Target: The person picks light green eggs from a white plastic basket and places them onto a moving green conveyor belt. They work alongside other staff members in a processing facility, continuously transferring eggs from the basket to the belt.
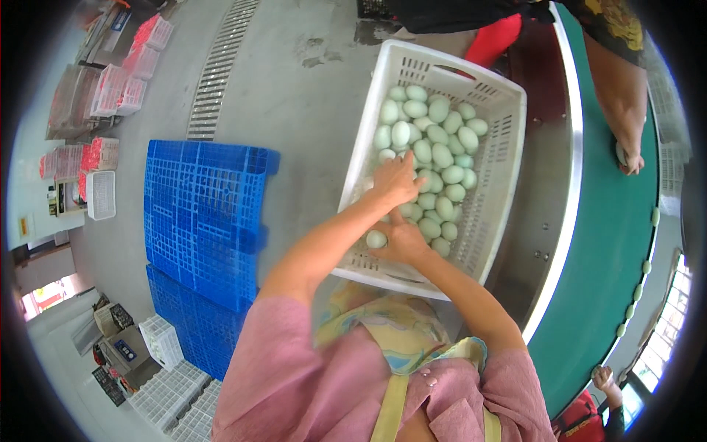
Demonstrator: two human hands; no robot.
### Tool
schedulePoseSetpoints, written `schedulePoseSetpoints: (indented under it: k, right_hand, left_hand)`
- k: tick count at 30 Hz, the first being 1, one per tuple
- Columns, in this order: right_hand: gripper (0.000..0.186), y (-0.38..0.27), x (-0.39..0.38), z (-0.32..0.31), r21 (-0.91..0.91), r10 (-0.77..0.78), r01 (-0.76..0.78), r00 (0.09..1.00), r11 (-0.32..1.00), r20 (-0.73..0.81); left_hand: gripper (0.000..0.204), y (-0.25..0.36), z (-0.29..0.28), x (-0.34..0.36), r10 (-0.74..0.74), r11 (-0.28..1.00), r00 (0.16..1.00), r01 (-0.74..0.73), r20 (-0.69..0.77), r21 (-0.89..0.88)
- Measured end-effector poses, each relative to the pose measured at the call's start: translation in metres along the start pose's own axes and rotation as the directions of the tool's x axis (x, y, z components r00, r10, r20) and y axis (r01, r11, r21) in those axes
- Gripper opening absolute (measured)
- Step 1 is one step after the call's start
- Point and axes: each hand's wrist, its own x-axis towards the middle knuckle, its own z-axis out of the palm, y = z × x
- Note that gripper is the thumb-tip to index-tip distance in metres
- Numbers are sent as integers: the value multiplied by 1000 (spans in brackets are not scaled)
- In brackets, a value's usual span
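Note:
A white slatted plastic crate (507,173) in front of me holds many pale green eggs (439,110), heaped toward its far and right sides. My left hand (396,180) lies over the eggs near the crate's left side, with thumb and forefinger spread apart; its other fingers are partly hidden. Just nearer to me, my right hand (403,239) is inside the crate, its thumb and fingers curved around a pale egg (376,239). The two hands almost touch, and my left wrist passes just above the right hand's fingertips.
A green conveyor belt (589,287) with a metal side runs along the right, carrying several eggs (638,292) at its far edge. Another person's hand (630,155) holds an egg over it; another hand (604,379) shows lower right. Blue pallets (206,214) lie on the left floor.

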Motion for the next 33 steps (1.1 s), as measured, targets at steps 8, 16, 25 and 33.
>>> schedulePoseSetpoints:
  k: [8,16,25,33]
  right_hand:
    - [40,11,44,44,-212,-229,282,942,936,244]
    - [39,14,25,30,-322,-276,344,931,882,240]
    - [25,49,-12,-5,484,489,-228,696,845,-526]
    - [63,59,-9,1,463,561,-362,712,809,-422]
  left_hand:
    - [45,-13,-77,-85,259,912,874,-361,-410,-194]
    - [36,-39,-22,-166,205,871,809,-408,-551,-273]
    - [35,-45,9,-173,270,833,768,-489,-580,-259]
    - [29,-48,21,-167,269,867,818,-436,-509,-242]
